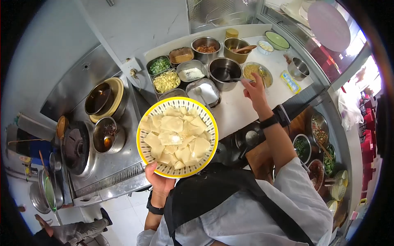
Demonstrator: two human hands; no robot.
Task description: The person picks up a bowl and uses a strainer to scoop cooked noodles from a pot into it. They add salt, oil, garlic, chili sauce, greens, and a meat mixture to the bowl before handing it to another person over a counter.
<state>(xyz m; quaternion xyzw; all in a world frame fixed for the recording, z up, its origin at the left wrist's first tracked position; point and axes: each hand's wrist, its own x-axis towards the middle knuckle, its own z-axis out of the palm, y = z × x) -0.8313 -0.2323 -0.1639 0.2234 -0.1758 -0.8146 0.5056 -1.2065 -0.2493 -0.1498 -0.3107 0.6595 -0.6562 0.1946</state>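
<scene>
My left hand grips the near rim of a yellow-edged bowl from below, thumb on the rim. Flat pale dough pieces fill the bowl, with a small heap of white and yellowish seasoning on top. My right hand is stretched over the counter with its fingers apart. Its fingertips are at the end of a ladle handle that leans out of a steel pot of dark liquid; whether they touch it is hard to tell. A plate of yellowish crumbs with a spoon lies just beyond that hand.
Containers of chopped greens, diced pale vegetable and white powder stand at the back. A stove with pots is at left. More food bowls stand at right. Another person's leg shows lower left.
</scene>
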